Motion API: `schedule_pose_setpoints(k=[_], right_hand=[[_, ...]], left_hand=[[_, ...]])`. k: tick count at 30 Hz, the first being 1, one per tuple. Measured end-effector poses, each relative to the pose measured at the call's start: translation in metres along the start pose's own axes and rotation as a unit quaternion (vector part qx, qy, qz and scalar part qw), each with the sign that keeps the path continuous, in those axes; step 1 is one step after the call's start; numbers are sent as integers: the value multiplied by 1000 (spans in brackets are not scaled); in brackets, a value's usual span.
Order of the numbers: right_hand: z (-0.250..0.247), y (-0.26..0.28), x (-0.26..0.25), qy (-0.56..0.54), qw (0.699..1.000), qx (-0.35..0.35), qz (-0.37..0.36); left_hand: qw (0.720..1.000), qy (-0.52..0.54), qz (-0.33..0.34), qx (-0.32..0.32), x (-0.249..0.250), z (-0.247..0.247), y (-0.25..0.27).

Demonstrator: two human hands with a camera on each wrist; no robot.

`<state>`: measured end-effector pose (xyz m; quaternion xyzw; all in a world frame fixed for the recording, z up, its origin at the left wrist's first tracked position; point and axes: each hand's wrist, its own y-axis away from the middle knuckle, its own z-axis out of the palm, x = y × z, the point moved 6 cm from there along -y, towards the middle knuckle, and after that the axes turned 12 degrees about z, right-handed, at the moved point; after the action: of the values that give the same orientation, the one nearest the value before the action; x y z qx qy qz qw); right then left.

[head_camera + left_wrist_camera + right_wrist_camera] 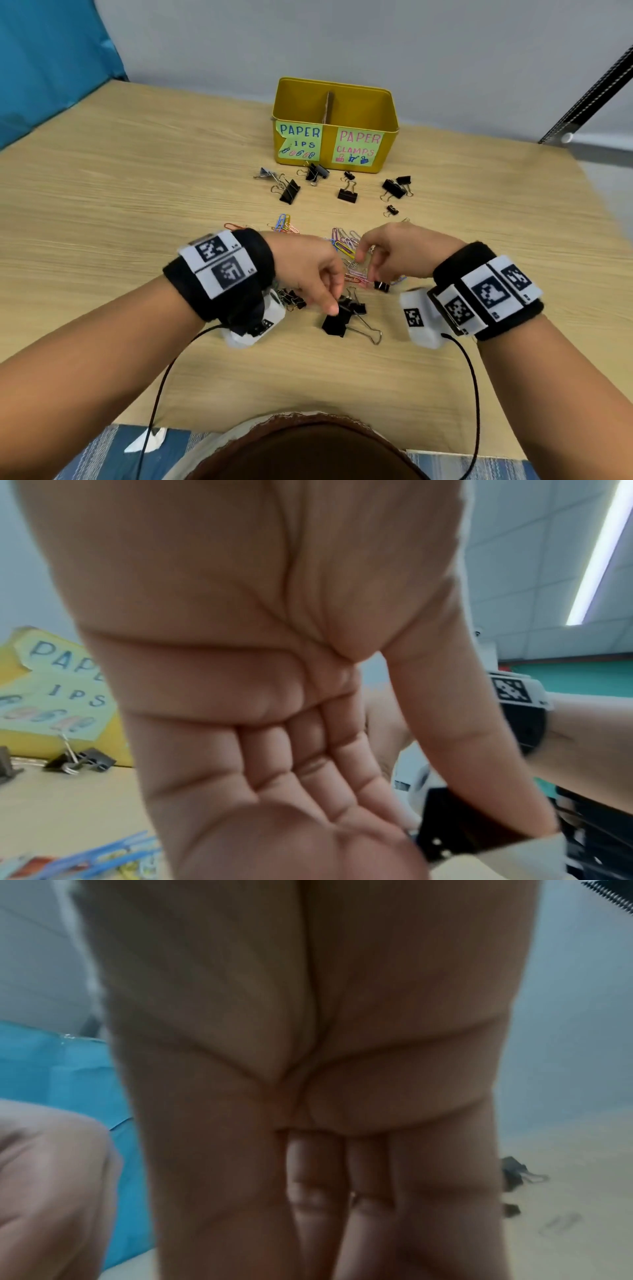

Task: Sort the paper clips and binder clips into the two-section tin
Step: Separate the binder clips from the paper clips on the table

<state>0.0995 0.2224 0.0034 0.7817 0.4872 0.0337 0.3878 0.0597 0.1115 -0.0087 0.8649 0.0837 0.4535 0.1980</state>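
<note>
The yellow two-section tin (334, 102) stands at the back, labelled for paper clips on its left half and paper clamps on its right. Coloured paper clips (342, 240) lie scattered mid-table. My left hand (337, 294) curls down, thumb and fingers pinching a black binder clip (352, 306) just above a larger binder clip (335, 323). My right hand (368, 263) pinches silver paper clips (359, 263) out of the pile. In the left wrist view the thumb (462, 750) reaches onto a black clip (445, 818). The right wrist view is filled by curled fingers (308, 1191).
Several black binder clips (347, 195) lie in front of the tin, with more (294, 298) under my left wrist and a small one (381, 286) below my right hand. The wooden table (137, 171) meets a grey wall; a blue curtain (44, 51) hangs at the left.
</note>
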Motion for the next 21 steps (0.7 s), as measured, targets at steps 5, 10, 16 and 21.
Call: schedule_pose_setpoints(k=[5, 10, 16, 21], right_hand=[[18, 0, 8, 55, 998, -18, 11], [2, 7, -7, 39, 994, 96, -34], [40, 3, -67, 116, 981, 50, -147], [68, -2, -94, 235, 955, 2, -179]], left_hand=[[998, -38, 2, 49, -12, -4, 2], [991, -70, -56, 100, -40, -29, 32], [975, -155, -155, 38, -68, -8, 45], [962, -205, -173, 55, -81, -4, 41]])
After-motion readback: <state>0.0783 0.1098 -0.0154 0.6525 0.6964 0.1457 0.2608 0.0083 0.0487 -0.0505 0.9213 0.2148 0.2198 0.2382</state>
